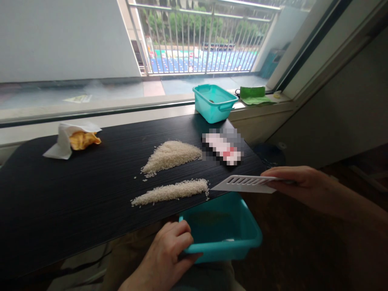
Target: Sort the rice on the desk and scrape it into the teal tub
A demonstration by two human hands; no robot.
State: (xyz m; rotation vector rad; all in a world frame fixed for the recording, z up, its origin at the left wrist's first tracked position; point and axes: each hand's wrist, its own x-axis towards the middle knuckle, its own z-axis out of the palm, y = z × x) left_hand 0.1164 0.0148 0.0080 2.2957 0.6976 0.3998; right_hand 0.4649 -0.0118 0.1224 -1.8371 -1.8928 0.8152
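Observation:
My left hand (171,248) grips the rim of a teal plastic basin (254,238), which is held just below the table's front edge. A small pale thing lies on the basin's floor. In my right hand (298,184) is a white slotted scraper (242,184), its tip close to the right end of a long row of rice (172,192). Behind that row lies a larger, fan-shaped pile of rice (174,155). A few loose grains are scattered around both.
The black table (91,190) carries crumpled white paper with something yellow-orange (83,139) at its left back. A pixelated item (224,147) lies right of the rice. Another teal basin (215,101) and a green cloth (253,95) are by the window sill.

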